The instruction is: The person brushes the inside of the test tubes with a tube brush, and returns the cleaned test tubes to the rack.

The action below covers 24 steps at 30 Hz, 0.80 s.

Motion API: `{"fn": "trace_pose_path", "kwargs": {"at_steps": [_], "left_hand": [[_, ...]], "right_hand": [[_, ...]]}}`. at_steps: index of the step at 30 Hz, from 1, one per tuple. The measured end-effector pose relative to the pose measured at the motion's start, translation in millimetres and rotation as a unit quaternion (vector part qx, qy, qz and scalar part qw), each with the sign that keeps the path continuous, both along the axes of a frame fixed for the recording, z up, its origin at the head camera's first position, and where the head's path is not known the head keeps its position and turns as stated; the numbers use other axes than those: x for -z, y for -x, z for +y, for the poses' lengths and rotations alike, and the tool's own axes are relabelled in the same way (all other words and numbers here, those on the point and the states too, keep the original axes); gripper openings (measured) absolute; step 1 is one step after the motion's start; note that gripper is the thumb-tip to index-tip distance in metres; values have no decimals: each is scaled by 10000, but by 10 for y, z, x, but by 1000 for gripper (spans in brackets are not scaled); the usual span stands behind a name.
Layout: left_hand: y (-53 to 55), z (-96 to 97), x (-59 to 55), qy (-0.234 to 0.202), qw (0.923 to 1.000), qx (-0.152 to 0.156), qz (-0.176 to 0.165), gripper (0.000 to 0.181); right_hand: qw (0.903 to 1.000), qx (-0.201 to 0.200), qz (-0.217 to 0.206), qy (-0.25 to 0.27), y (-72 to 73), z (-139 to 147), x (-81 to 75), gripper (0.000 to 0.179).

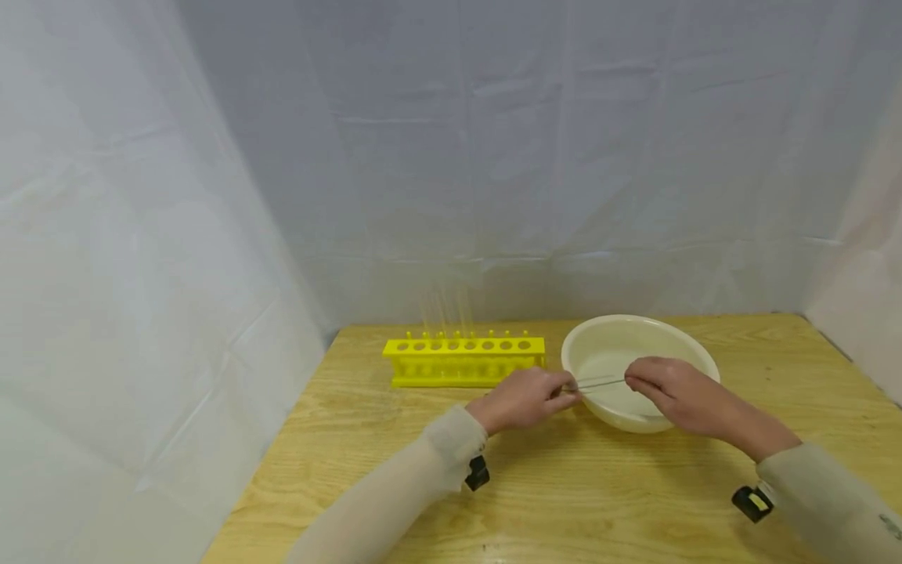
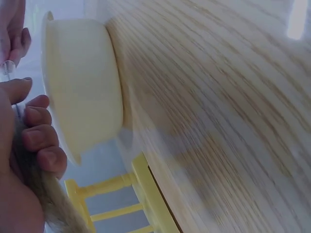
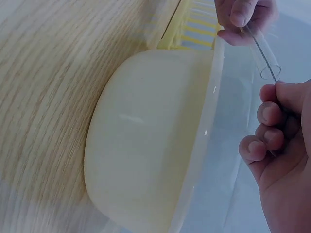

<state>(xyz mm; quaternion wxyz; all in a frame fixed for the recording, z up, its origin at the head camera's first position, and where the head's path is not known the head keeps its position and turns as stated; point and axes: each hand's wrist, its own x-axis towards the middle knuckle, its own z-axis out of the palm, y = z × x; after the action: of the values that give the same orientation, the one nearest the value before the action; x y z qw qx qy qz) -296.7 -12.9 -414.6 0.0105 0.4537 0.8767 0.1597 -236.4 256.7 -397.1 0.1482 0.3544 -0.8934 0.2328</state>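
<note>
My left hand (image 1: pixel 527 398) grips a clear glass test tube (image 3: pixel 268 56), its open mouth pointing toward my right hand (image 1: pixel 682 393). A test tube brush runs through it: its tan bristles (image 2: pixel 48 194) show by the left palm, apparently inside the tube. From the tube's mouth comes the brush's twisted wire handle (image 3: pixel 263 52), which the right hand pinches with thumb and curled fingers. Both hands are over the near side of a cream basin (image 1: pixel 629 423), the left at its left rim. Its contents cannot be made out.
Left of the basin stands a yellow test tube rack (image 1: pixel 465 346) with several clear tubes (image 1: pixel 444 312) sticking up behind its top bar. All of this is on a wooden table (image 1: pixel 564 501). White sheeting (image 1: pixel 493 157) hangs behind and at both sides.
</note>
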Motion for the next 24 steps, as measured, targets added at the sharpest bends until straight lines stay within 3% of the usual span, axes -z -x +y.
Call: {"fn": "trace_pose_path", "kwargs": {"at_steps": [9, 24], "left_hand": [[18, -29, -41, -258, 9993, 251, 89, 25], [-31, 8, -147, -117, 9993, 350, -2, 28]], "right_hand": [[9998, -27, -61, 172, 18, 113, -123, 16], [9991, -137, -292, 274, -32, 228, -229, 24]]}}
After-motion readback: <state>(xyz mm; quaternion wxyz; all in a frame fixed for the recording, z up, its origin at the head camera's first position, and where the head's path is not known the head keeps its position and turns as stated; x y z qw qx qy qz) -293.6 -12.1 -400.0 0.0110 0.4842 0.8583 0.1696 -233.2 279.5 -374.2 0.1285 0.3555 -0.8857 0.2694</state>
